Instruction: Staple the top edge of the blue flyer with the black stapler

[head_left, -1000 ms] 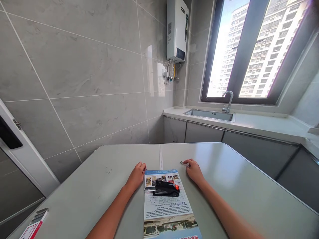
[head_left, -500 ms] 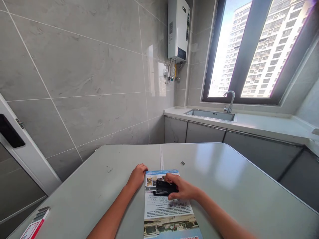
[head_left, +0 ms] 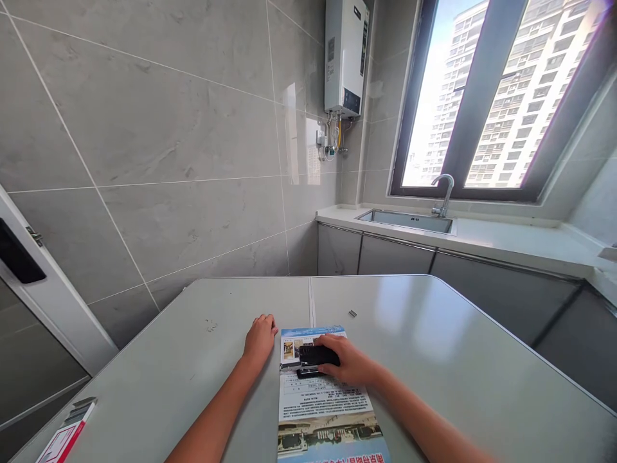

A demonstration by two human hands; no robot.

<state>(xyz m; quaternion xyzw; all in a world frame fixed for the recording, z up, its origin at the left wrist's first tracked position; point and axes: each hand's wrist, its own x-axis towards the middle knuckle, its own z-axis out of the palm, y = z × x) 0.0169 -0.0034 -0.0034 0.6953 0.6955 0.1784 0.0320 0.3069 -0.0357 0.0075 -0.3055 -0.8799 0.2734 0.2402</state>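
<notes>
My right hand (head_left: 349,361) is wrapped round a black stapler (head_left: 318,355) from the right. The stapler lies crosswise over the upper part of a printed leaflet (head_left: 325,408). Its metal rail (head_left: 289,367) sticks out leftward, reaching the leaflet's left edge. Pictures and text cover the leaflet, with a blue band along the top. My left hand (head_left: 261,335) rests on the table just left of the leaflet, apart from it. Its fingers are curled in, with nothing visible in them.
Small strips of staples (head_left: 352,314) lie beyond the leaflet on the grey table (head_left: 434,386). Tiny loose bits (head_left: 211,325) sit left of my left hand. A red and white box (head_left: 67,434) is at the table's left edge. A sink (head_left: 409,220) stands beyond.
My left hand has shifted slightly left, off the leaflet's edge. The right hand has changed its grip a little on the stapler, whose body sits slightly further left.
</notes>
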